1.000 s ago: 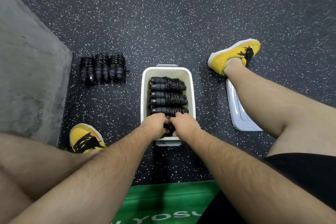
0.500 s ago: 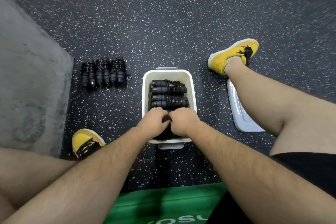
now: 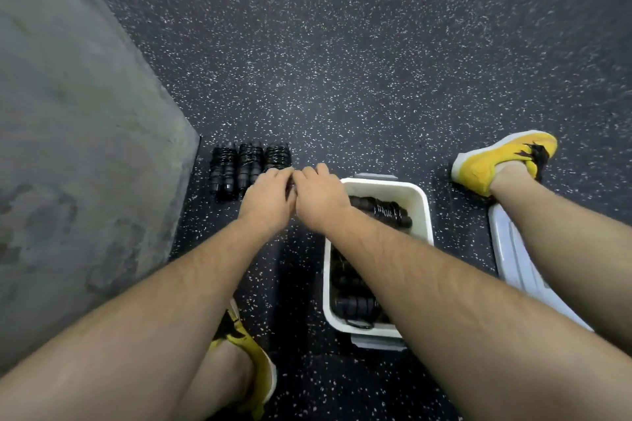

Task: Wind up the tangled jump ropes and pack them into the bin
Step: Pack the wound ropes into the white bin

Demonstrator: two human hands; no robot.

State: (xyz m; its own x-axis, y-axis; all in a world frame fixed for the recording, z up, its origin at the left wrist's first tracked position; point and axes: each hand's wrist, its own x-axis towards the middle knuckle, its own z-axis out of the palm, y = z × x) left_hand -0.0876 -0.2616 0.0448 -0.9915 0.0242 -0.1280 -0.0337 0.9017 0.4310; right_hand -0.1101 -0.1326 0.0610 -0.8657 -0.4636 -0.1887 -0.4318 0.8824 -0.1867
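Left hand (image 3: 268, 196) & right hand (image 3: 319, 196) sit side by side, touching, over the rightmost wound rope bundle (image 3: 277, 158) on the floor (image 3: 342, 79) left of the bin (image 3: 421, 205); fingers curl down but I can't tell if they grip. I'd clamp handles & coils w/ both palms so nothing unwinds, then lay it beside the packed ropes (image 3: 384, 210).
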